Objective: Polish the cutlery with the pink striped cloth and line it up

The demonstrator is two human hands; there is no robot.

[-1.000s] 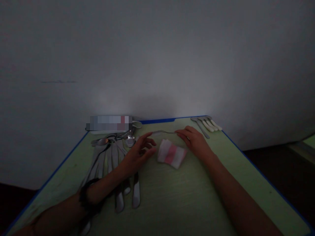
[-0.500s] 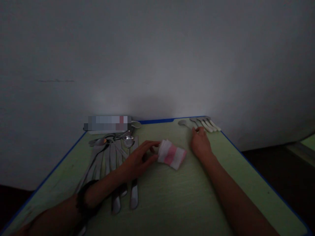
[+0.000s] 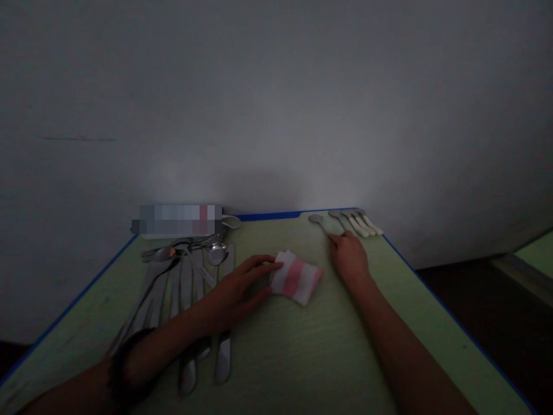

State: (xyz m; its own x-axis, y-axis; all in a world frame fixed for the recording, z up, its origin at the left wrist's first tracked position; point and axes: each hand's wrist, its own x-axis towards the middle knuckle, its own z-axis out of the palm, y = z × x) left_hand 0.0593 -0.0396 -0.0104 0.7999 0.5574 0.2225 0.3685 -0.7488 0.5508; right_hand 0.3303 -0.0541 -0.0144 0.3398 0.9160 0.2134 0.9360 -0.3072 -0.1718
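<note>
A folded cloth [image 3: 294, 278] with pink and white stripes lies on the table in front of my left hand [image 3: 242, 288]. That hand's fingers are apart, and their tips touch the cloth's left edge. My right hand [image 3: 349, 256] is closed on the handle of a metal spoon [image 3: 316, 219], whose bowl points away toward the wall. Another spoon [image 3: 334, 214] lies just to its right, its handle end partly hidden by my fingers. Farther right several spoons with white handles [image 3: 365, 223] lie side by side.
Under my left forearm spreads a pile of metal cutlery, including a table knife [image 3: 223, 357] and a shiny ladle-like spoon [image 3: 216, 252]. A blurred-out white box [image 3: 177, 222] stands at the back left. The green table [image 3: 294, 357] has a blue edge and meets a wall.
The view has shifted a little to the right. My right hand has drawn the spoon slightly toward me and lowered it to the tabletop. My left fingers have spread a bit against the cloth.
</note>
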